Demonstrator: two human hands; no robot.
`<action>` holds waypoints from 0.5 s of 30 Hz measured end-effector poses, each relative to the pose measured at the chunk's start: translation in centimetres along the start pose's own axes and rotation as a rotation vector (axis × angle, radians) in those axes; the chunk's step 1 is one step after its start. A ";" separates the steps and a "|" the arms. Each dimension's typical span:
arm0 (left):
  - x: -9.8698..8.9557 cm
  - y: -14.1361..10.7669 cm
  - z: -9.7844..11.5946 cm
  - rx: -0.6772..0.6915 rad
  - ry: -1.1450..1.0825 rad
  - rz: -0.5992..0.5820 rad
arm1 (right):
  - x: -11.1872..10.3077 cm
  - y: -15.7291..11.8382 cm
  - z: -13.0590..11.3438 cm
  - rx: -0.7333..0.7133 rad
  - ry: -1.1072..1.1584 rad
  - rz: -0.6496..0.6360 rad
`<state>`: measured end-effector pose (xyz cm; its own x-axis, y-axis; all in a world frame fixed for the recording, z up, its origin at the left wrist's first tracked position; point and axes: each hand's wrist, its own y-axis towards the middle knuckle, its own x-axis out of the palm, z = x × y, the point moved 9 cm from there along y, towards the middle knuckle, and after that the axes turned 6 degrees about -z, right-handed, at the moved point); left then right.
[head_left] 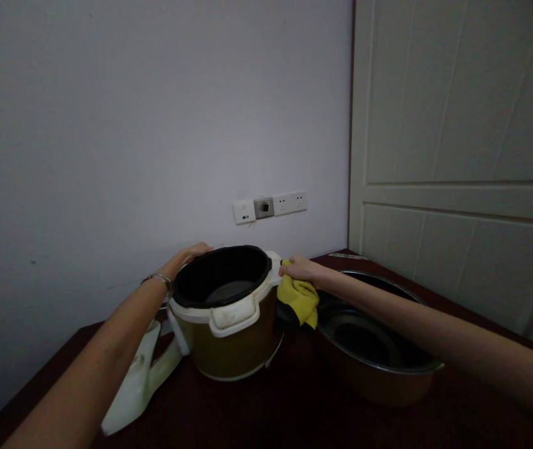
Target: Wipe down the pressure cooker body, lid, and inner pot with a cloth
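Lying leftmost on the dark red table [294,393] is a white plastic piece [128,390]. Next, your left hand [196,249] is at the far-left rim of the open cooker [229,349], upright on the table — I cannot tell whether it grips. Your right hand [301,269] clenches a yellow cloth [298,302] by the cooker's white side handle [274,269] — and rightmost sits a basin [388,381], below your right forearm [388,305].

Dim light falls on a pale wall [154,125] (with sockets [290,203]) and panelled door [462,125]
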<state>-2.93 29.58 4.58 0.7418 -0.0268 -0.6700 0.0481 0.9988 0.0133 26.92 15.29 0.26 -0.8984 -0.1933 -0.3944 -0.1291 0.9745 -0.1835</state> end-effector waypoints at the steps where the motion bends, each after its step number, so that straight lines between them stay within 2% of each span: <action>1: 0.4 0.2 -0.3 -0.054 -0.009 -0.059 | 0.1 -0.2 0.0 -0.001 0.019 -0.014; 3: 0.7 0.4 -0.5 -0.119 -0.029 -0.116 | 0.3 -0.8 0.1 -0.007 0.063 -0.051; 6: -1.0 0.4 0.5 -0.095 -0.058 -0.004 | 0.4 -2.1 0.1 -0.029 0.123 -0.103; 11: -6.2 -1.8 2.7 0.008 -0.193 0.333 | -0.8 -6.3 -0.9 -0.192 0.244 -0.147; 15: -10.1 -7.3 4.5 0.096 -0.393 0.624 | -1.6 -11.2 -1.8 -0.351 0.162 -0.051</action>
<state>-7.77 22.40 14.65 0.8342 0.5132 -0.2019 -0.4155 0.8256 0.3817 29.10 4.91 4.56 -0.9381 -0.2496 -0.2401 -0.2860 0.9493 0.1308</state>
